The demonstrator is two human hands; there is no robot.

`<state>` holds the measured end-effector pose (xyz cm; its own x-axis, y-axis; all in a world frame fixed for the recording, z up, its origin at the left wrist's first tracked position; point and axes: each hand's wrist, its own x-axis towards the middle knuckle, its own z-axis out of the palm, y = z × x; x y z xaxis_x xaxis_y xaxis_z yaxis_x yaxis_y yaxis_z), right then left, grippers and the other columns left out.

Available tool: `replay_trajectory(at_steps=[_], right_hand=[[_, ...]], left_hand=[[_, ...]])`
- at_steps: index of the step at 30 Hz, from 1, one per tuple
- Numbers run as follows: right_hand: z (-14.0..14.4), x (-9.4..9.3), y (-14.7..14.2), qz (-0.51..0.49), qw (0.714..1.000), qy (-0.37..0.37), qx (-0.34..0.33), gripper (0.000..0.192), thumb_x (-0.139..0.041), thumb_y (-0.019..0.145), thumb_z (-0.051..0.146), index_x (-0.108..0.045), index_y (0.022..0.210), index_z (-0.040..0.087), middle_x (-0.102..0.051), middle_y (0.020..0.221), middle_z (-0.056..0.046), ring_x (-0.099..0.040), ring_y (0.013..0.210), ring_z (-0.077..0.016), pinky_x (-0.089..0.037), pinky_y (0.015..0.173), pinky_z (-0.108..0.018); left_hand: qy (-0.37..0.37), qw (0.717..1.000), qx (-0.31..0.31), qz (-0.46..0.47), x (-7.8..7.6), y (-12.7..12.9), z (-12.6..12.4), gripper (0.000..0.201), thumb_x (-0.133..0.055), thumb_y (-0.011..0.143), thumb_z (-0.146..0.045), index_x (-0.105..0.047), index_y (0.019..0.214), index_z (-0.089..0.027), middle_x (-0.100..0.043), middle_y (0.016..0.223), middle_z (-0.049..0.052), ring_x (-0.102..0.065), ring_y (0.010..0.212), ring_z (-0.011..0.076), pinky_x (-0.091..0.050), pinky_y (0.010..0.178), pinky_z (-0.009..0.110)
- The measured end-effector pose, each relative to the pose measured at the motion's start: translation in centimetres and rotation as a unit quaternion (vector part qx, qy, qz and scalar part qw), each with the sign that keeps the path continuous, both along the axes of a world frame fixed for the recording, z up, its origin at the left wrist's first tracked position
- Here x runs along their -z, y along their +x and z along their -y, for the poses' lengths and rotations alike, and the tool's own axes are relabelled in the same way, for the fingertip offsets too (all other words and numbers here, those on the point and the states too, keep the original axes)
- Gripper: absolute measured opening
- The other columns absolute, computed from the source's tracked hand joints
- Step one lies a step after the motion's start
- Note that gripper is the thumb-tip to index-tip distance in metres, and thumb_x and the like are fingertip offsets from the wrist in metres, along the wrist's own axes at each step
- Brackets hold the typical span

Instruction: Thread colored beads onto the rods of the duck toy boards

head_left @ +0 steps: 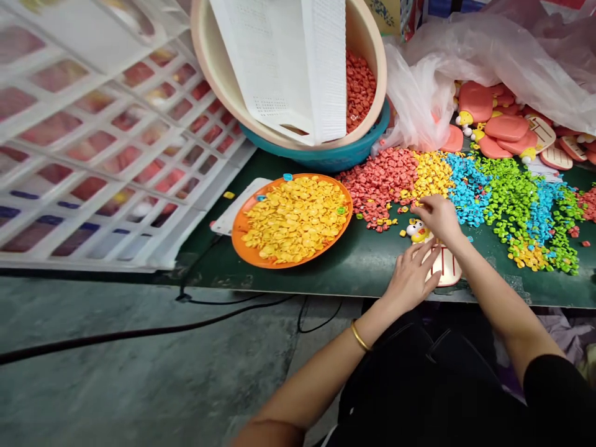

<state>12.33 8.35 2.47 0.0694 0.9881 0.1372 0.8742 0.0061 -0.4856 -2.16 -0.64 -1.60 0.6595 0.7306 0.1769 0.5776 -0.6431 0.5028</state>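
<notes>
A small duck-shaped toy board [446, 267] with a yellow duck head [418, 231] lies near the front edge of the green table [354, 261]. My left hand [412, 276] rests flat on it, fingers spread. Just beyond the toy, my right hand [437, 216] reaches into the edge of the yellow bead pile [431, 174], fingertips pinched among the small pieces; what it holds I cannot tell. Red beads [379, 180], blue beads [465, 186] and green beads [510, 195] lie in heaps on either side.
An orange plate [242, 245] of yellow pieces sits left of the hands. Behind stands a beige basin [372, 49] with red pieces and a white sheet, set in a teal basin [326, 158]. White lattice trays [93, 143] lean at left. A plastic bag [488, 56] covers pink toy boards [505, 127].
</notes>
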Motion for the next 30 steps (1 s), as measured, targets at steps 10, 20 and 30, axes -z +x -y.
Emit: replay_trajectory(at_steps=[10,20,30], right_hand=[[6.1,0.6,4.5,-0.144,0.989,-0.001,0.042,0.017,-0.059,0.089,0.027,-0.076,0.09,0.021,-0.074,0.088,-0.004,-0.066,0.079,-0.0185,-0.051,0.077,-0.031],[11.0,3.3,5.5,-0.049,0.994,0.096,-0.017,0.03,-0.047,0.096,0.023,-0.076,0.097,0.022,-0.064,0.095,-0.009,-0.059,0.092,-0.0217,-0.052,0.084,-0.034],[-0.5,0.4,-2.1,0.023,0.991,0.007,-0.13,0.026,-0.051,0.095,0.015,-0.072,0.109,0.018,-0.067,0.11,-0.011,-0.059,0.108,-0.0214,-0.047,0.092,-0.031]], left_hand=[[-0.01,0.994,0.001,0.109,0.4,-0.5,-0.4,0.059,-0.059,0.092,-0.041,-0.046,0.145,-0.018,-0.052,0.142,0.015,-0.042,0.135,0.0315,-0.042,0.111,0.051],[0.01,0.988,-0.062,0.144,1.1,-0.2,-0.1,0.057,-0.071,0.082,-0.043,-0.051,0.129,-0.017,-0.054,0.122,0.014,-0.049,0.122,0.0322,-0.046,0.105,0.052],[-0.007,0.993,-0.066,0.102,0.6,-0.1,0.2,0.051,-0.071,0.082,-0.044,-0.054,0.122,-0.018,-0.05,0.127,0.014,-0.049,0.118,0.0303,-0.047,0.1,0.048]])
